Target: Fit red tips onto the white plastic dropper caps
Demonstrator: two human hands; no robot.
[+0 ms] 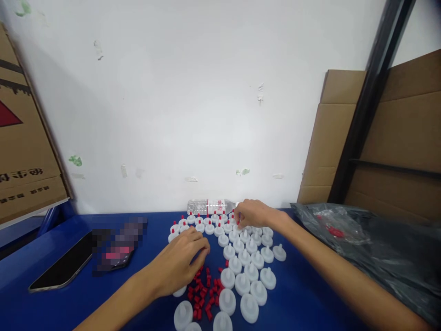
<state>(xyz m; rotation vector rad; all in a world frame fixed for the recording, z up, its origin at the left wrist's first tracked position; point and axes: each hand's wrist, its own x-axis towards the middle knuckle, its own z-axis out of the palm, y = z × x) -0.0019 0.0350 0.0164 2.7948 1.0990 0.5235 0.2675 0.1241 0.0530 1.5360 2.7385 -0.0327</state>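
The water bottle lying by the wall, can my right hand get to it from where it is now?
Probably yes. The right hand sits at the far rows of white caps, just in front of the water bottle, and nothing stands between them.

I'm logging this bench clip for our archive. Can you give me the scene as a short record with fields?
surface: blue table
left hand: fingers curled, over the loose red tips
right hand: reaching to the far rows of white caps, fingertips at a red-tipped one
caps: far rows carry red tips, near rows are bare
behind caps: clear water bottle lying on its side
left side: phone lying flat
right side: dark plastic bag
background: white wall, cardboard boxes
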